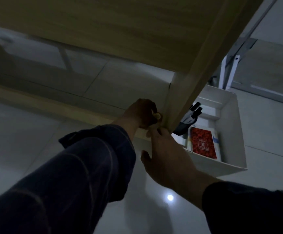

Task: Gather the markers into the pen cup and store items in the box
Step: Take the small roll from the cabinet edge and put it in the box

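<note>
White open plastic box (228, 132) seen on floor, partly under pale wooden worktop (137, 39), right of both hands. Left hand (141, 114) fingers clenched on small unclear object; right hand (166, 152), nearer box, grip hidden. Dark-capped markers (195, 109) upright in dark pen cup (182, 128) inside.

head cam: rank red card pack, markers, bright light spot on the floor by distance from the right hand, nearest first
From the right hand:
1. Red card pack, just to its right, lying in the white box.
2. Markers, up and right of the hand, standing in the box beside the wooden table edge.
3. Light spot, on the floor below the wrist in the picture; farthest, though depth is hard to judge.
</note>
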